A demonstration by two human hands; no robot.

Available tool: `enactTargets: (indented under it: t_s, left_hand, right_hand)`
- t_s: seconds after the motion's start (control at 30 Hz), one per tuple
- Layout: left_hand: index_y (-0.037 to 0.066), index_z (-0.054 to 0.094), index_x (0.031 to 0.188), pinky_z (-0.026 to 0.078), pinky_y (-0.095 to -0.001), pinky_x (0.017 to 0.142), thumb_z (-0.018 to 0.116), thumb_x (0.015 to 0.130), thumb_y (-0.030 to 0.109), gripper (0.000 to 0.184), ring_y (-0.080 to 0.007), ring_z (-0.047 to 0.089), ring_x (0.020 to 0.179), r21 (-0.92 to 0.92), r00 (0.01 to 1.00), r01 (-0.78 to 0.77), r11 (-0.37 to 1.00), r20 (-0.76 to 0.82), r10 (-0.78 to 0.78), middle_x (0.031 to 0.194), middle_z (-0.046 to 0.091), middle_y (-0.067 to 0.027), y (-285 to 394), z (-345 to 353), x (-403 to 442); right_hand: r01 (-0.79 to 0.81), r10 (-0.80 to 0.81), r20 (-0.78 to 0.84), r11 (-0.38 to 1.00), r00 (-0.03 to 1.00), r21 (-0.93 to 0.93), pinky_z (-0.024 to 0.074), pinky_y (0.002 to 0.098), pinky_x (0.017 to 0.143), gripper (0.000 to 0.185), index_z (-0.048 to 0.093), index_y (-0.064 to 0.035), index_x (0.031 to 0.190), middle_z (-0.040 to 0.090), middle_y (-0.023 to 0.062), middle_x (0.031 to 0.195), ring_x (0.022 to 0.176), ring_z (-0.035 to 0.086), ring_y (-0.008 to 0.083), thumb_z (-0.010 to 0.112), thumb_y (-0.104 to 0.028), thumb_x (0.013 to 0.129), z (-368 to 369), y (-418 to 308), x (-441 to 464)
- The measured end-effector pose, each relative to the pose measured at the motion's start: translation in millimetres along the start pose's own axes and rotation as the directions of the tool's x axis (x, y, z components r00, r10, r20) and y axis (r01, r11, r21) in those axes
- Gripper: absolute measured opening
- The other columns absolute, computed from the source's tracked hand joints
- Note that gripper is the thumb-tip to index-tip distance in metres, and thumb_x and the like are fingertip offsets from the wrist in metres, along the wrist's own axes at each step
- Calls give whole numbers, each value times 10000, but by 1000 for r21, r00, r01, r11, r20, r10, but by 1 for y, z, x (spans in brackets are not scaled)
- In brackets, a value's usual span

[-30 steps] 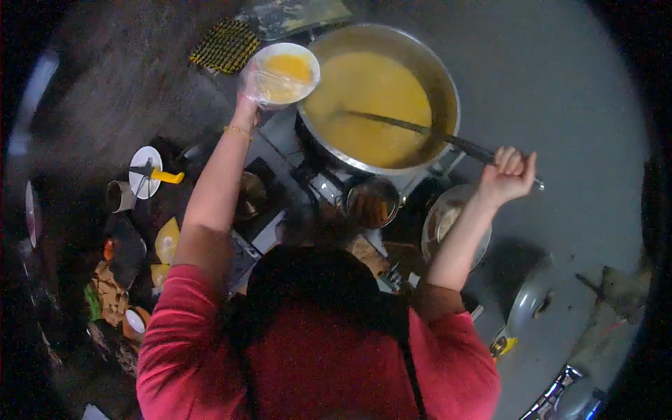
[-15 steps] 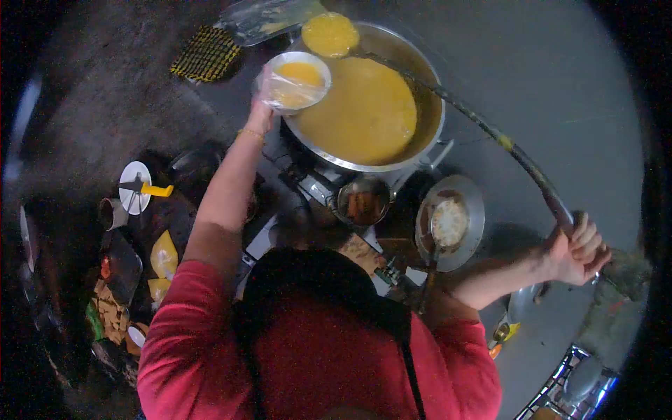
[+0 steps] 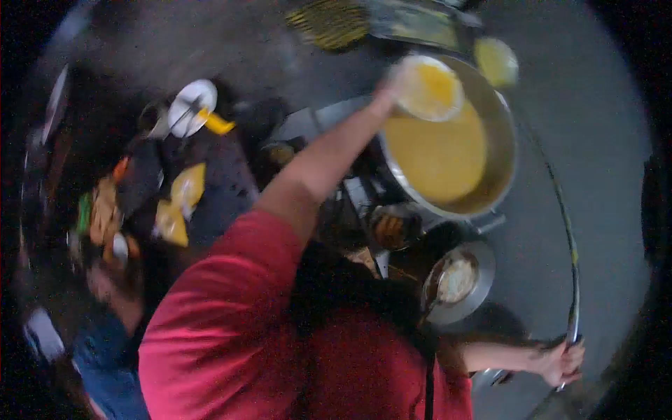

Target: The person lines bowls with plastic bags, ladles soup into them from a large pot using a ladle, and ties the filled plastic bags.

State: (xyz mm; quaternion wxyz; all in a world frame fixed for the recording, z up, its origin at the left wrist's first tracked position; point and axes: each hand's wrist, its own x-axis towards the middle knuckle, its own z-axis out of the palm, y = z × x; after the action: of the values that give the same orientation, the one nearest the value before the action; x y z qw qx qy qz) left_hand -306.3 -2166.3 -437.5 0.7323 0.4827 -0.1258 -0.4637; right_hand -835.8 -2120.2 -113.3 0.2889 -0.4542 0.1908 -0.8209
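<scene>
Above the upper-left rim of a large pot (image 3: 502, 133), a white bowl (image 3: 418, 106) with something bright yellow inside is gripped at its edge by the left hand (image 3: 399, 82), whose fingers are smeared by blur and partly lost against the bowl. The bowl hides some of the pot's rim and of the yellow liquid (image 3: 437, 157) in it. Off to the lower right, the right hand (image 3: 562, 362) closes around the handle end of a long ladle (image 3: 562, 199); the ladle's yellowish cup appears just beyond the pot's rim, its join with the handle too blurred to follow. Nearer the body sit a small pan (image 3: 393, 229) of indistinct brown pieces and a frying pan (image 3: 483, 283) holding whitish food. Leftward, a yellow-handled knife (image 3: 218, 124) lies across a white plate (image 3: 183, 124). A dark net (image 3: 329, 26) is cut off at the top edge, and another person's blue clothing (image 3: 108, 367) at the bottom left.
</scene>
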Motion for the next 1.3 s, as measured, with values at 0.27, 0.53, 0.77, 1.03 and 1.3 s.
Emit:
enactTargets:
  t_s: [0.27,0.53,0.77,1.03,1.3]
  left_hand:
    - [133,381,1292,401,-332,902,354,873,545,589,-167,467,1095,156,971,-239,959,11,240,1239,463,-51,38,-82,-79]
    - [104,431,1254,433,-297,877,366,899,458,505,-161,532,1013,203,924,-105,974,-341,171,1173,524,-65,83,-219,-215]
    - [78,452,1227,440,-287,856,438,878,446,508,-127,532,973,-181,852,-287,941,-497,164,1113,539,-37,69,-351,-328]
    - [52,470,1190,481,-317,812,414,873,488,542,-175,554,958,-251,627,-348,903,-778,25,1098,546,-73,144,-402,-437]
    - [80,416,1252,464,-304,841,396,865,528,592,-177,523,1033,-135,589,-297,945,-805,71,1174,507,-72,201,-468,-476]
  right_hand:
    - [-5,-152,714,977,683,212,306,318,545,202,443,-66,556,419,64,533,537,388,180,406,-100,752,142,106,-95]
    - [113,251,961,958,114,-264,392,279,719,93,535,4,769,563,74,819,733,490,137,583,-63,812,190,245,-228]
    - [-21,732,672,674,-114,-738,380,340,838,315,563,46,965,586,124,956,908,530,216,568,-247,847,235,345,-297]
    - [269,20,977,960,214,-78,409,360,801,169,614,-36,823,620,104,885,870,558,263,669,-177,748,450,147,-507]
    - [359,219,926,928,-309,-100,452,433,708,383,534,-11,896,590,203,877,854,563,369,560,-379,798,517,131,-794]
